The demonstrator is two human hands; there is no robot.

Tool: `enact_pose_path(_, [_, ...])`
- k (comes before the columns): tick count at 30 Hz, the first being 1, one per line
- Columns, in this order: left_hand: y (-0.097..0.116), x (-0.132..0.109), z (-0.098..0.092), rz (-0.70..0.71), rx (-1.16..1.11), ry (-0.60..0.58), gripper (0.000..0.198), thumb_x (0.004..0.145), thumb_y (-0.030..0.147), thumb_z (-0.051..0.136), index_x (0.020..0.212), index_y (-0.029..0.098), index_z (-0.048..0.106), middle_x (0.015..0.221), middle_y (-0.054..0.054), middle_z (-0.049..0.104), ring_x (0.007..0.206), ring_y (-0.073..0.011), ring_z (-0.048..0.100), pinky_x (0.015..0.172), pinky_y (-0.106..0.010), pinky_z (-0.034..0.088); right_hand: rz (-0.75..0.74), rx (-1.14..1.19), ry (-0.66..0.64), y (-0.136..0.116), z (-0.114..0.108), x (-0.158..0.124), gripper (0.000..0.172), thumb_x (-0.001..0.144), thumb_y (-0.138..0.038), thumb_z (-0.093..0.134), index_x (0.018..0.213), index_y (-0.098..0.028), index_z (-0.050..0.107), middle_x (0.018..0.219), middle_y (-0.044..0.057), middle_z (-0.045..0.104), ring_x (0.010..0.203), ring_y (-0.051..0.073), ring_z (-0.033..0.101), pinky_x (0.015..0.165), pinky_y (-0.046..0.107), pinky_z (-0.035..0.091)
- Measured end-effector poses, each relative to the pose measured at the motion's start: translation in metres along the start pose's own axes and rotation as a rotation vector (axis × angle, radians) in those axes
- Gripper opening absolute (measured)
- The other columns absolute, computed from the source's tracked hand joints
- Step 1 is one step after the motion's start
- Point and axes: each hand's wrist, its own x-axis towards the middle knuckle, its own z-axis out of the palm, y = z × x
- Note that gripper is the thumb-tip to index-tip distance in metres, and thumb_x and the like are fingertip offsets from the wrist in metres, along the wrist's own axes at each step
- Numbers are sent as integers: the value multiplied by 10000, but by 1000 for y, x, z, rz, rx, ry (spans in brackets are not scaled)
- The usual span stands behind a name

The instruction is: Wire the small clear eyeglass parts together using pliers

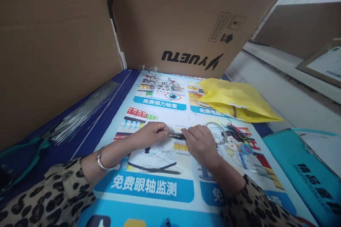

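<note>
My right hand is wrapped around the handles of a small pair of pliers, whose metal jaws point left. The jaw tips meet the fingers of my left hand, which are closed in a pinch. Whatever sits in that pinch is too small to make out. Thin wires curl on the printed poster under my hands. Just right of my right hand lies a clear round dish or ring, beside a bundle of coloured cords.
Cardboard panels wall off the left and back. Straight metal wires lie at left near teal-handled scissors or shears. A yellow bag, a teal package and a small blue-capped container are at right. Tangled wire pieces lie at the back.
</note>
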Motion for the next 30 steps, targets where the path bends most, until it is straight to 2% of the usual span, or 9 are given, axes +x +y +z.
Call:
enact_pose_path(6, [-1,0,0,-18,10,-18,154,755,261,428,660,163,500,591,37,420,538,-79,344,501,-196,287,-9,-6,-29,0,0,-2,241,854,-165,405,993,-182,601,718,51,571,716,166,470,656,316,319])
enact_pose_path(10, [-4,-1,0,-38,-25,-3,148,753,270,434,694,165,520,589,38,415,521,-76,336,475,-190,271,98,144,-108,-4,2,-3,209,831,-211,445,954,-198,613,770,51,614,745,156,524,661,267,356])
enact_pose_path(15, [-2,0,1,-53,-42,30,141,744,255,433,666,164,508,575,43,403,516,-73,336,481,-189,275,261,306,-280,-8,-4,1,177,807,-290,491,919,-238,618,805,10,648,716,143,573,601,235,358])
enact_pose_path(18, [-1,0,2,-46,-33,64,146,735,251,441,642,161,507,571,44,406,525,-73,335,483,-187,274,308,347,-351,-9,-9,4,156,800,-298,500,880,-247,625,781,-5,651,706,143,584,578,229,346])
enact_pose_path(21, [-1,0,3,-50,-32,72,143,733,254,450,642,161,510,567,45,406,521,-72,330,485,-188,276,326,365,-370,-10,-12,5,136,795,-293,507,839,-245,626,763,-6,651,707,145,586,572,226,340])
enact_pose_path(25, [-2,0,1,-55,-37,32,140,739,260,452,663,164,521,568,43,414,516,-74,336,485,-192,281,270,402,-358,-6,-11,5,128,802,-266,495,842,-238,614,768,-9,637,712,133,570,592,222,350])
enact_pose_path(30, [0,-1,-1,-48,4,-25,145,737,261,451,649,167,518,561,46,398,498,-72,327,467,-194,266,69,317,-248,0,-11,5,158,802,-223,486,902,-197,606,785,38,597,780,159,512,684,265,357])
